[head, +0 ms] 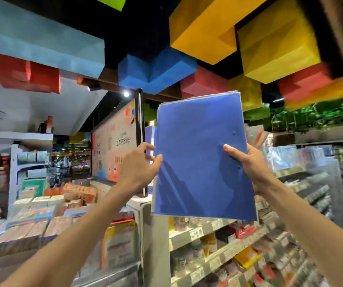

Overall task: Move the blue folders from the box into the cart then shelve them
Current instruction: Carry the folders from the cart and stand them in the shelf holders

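The person holds a stack of blue folders (199, 158) up in the air in front of them, with both arms stretched out and upward. The stack stands nearly upright, its broad blue face toward the camera, and the paler edges of more folders show behind its top and right sides.

The left hand (139, 168) grips the stack's left edge about halfway up. Its thumb (158, 159) lies against the front of the edge, and the fingers (148, 146) curl toward the back, so the edge is pinched between them. The right hand (247, 164) grips the right edge at about the same height. Its thumb (231, 151) is pressed flat on the blue front, and the rest of its fingers are hidden behind the stack.

The folders are above and just in front of the store shelves (218, 230), which run along the lower right with price tags on their rails and blurred packets on them. Further upright sheets, some blue, stand on top of the shelving just behind the stack.

To the left is a display of boxed goods (42, 220), and behind the left hand stands a large sign board (114, 139) with printed characters. Big yellow (218, 27), blue (156, 67) and red (203, 81) blocks hang from the dark ceiling overhead.
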Tool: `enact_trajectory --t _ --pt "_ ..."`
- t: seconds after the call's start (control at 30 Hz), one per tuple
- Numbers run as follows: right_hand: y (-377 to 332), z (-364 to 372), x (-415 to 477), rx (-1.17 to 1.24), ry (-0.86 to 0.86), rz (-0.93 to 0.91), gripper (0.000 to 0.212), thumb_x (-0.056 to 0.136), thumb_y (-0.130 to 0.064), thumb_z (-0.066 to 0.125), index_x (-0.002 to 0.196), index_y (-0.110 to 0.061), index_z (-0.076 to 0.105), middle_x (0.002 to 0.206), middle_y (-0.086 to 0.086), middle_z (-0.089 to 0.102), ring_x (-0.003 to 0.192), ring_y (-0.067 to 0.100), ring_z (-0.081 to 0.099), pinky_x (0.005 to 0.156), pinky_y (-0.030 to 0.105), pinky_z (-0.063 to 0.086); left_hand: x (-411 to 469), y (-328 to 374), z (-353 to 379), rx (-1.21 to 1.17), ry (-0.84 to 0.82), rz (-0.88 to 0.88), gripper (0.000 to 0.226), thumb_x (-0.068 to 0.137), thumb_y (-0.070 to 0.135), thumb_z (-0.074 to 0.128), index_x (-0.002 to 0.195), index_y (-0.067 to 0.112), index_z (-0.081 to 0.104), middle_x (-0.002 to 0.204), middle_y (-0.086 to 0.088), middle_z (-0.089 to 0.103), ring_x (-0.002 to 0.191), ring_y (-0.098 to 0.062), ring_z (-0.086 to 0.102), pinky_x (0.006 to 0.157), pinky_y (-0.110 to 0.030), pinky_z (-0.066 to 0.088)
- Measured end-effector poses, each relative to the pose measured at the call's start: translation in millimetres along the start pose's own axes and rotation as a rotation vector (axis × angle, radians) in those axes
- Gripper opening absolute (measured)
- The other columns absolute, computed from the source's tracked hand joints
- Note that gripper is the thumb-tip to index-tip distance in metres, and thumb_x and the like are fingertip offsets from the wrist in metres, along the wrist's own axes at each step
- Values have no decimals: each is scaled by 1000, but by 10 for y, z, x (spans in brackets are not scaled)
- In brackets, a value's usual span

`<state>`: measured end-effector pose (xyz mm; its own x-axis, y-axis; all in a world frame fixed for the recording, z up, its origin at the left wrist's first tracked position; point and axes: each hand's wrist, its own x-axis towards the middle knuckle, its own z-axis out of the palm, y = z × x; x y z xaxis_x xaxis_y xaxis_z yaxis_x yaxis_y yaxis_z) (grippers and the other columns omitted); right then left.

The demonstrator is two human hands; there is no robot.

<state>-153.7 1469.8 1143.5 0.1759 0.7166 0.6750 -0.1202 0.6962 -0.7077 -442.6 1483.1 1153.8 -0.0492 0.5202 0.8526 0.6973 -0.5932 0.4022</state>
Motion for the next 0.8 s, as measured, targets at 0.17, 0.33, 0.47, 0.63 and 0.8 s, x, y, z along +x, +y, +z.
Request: enact_trajectory --t 0.17,0.33,0.47,0.63,0.8 --pt "-59 -265 246 -109 153 -134 26 88 -17 75 111 -7 70 100 6 75 80 17 74 65 31 60 220 219 600 -31 -91 1 25 89 45 61 110 33 60 93 14 73 75 -19 73 85 -41 56" --pt "132 -454 606 -354 355 -260 18 86 -21 77 99 -20 66 100 2 73 85 17 69 74 33 56 520 344 1156 -20 -124 79 19 91 34 59 109 28 61 88 11 73 80 -19 70 81 -38 55" --pt "290 -561 852 -565 500 -316 18 81 -26 76 92 -17 65 80 -3 67 77 22 63 67 32 48 776 298 1473 -17 -140 138 22 91 32 58 112 26 60 80 10 73 84 -22 69 83 -40 54" --pt "447 -660 1201 -709 581 -365 29 81 -33 74 101 -14 65 92 5 70 86 28 63 71 36 48 1060 113 1887 -47 -123 141 24 90 28 57 113 27 60 76 10 72 76 -19 69 80 -38 55" --pt "645 -694 1563 -762 644 -375 31 83 -34 73 105 -14 63 93 4 71 81 25 61 66 27 36 1303 -124 2325 107 -127 183 26 95 25 54 120 20 59 88 1 73 86 -25 66 76 -35 50"
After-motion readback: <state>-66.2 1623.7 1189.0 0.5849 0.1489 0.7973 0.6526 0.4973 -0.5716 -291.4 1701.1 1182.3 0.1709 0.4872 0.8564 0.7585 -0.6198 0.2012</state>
